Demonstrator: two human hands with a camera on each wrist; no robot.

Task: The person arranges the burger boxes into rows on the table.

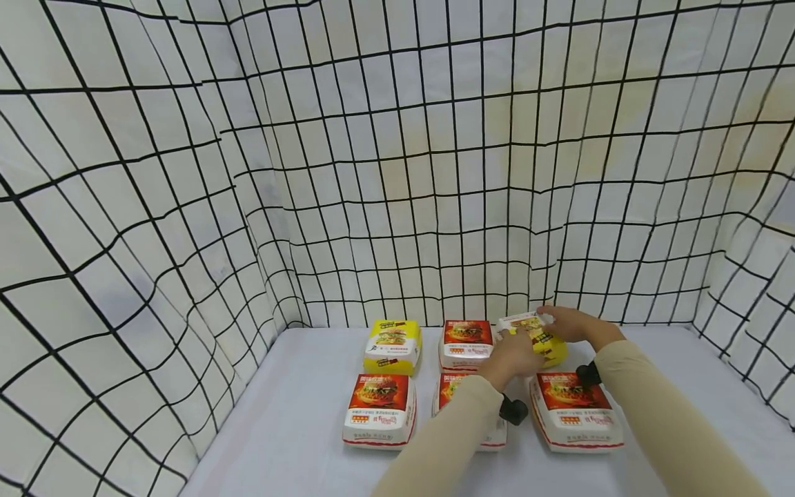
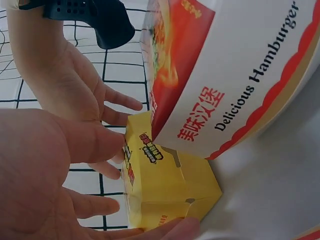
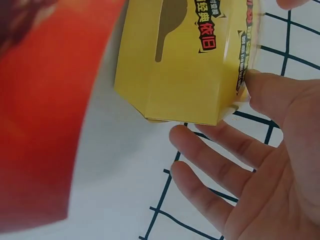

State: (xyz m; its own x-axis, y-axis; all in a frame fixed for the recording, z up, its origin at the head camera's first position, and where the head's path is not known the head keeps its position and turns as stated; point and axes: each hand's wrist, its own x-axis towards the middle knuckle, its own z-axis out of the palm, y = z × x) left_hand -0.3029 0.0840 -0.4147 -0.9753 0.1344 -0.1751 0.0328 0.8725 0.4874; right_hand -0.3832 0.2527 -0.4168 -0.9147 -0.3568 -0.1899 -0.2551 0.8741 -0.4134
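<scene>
At the back right of the table both hands are on a yellow and white cardboard hamburger box (image 1: 551,351), which sits slightly turned. My left hand (image 1: 514,357) holds its left side, thumb at the top and a finger along the side in the left wrist view. On the far right side, my right hand (image 1: 574,326) holds the box, its thumb (image 3: 272,92) on the top edge and other fingers spread near the end. A red and white hamburger box (image 1: 573,407) stands just in front, close to both wrists.
To the left at the back stand a red and white box (image 1: 467,338) and another yellow box (image 1: 393,345). The front row has a red and white box (image 1: 379,407) and one partly hidden by my left arm (image 1: 448,388). A black-grid white sheet (image 1: 397,172) rises behind the table.
</scene>
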